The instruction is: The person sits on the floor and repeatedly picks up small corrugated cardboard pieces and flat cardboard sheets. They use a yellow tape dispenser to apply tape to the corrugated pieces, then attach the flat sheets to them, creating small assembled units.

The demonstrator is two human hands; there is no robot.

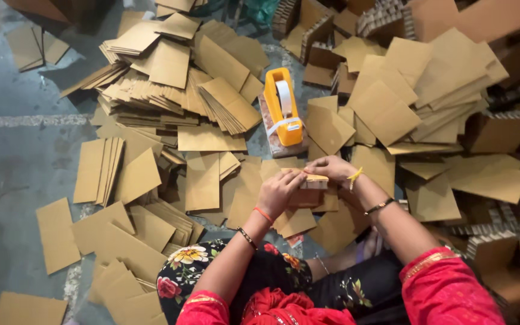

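I sit on the floor with both hands on a small folded cardboard piece (314, 180) held over my lap. My left hand (279, 191) grips its left end with curled fingers. My right hand (330, 168) rests on its top right, fingers closed around it. Just beyond my hands stands an orange tape dispenser (283, 106) with a white tape roll, sitting on a small block. Flat brown cardboard sheets lie all around it.
Heaps of cut cardboard sheets (170, 84) cover the floor at left and centre, and another pile (416, 84) lies at right. Corrugated box pieces (501, 198) stack along the right edge. Grey concrete floor (19, 156) shows at left.
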